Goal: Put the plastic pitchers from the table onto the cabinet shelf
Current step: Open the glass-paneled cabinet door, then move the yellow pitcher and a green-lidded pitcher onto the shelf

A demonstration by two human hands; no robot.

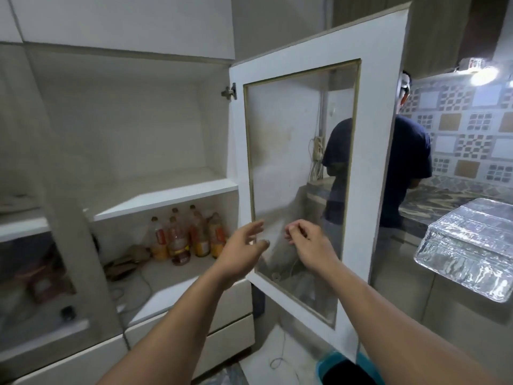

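No plastic pitcher in view. Cabinet shelf [166, 197] lies bare, up and left of both hands. Left hand [241, 251] spread, fingers relaxed, holding nothing, at the hinge-side edge of the open glass door [319, 173]. Right hand [309, 245] just beside it in front of the pane, fingers loosely curled; whether it pinches anything cannot be told. Bottles [184, 236] stand on the lower shelf, left of the left hand. Foil-covered worktop [469, 245] far right.

You are facing a white cabinet [116, 129] whose glass door [313, 173] is swinging open ahead of your hands. Right of them, patterned wall tiles [466, 134] are catching a bright lamp [484, 75] above a marbled table [444, 201].
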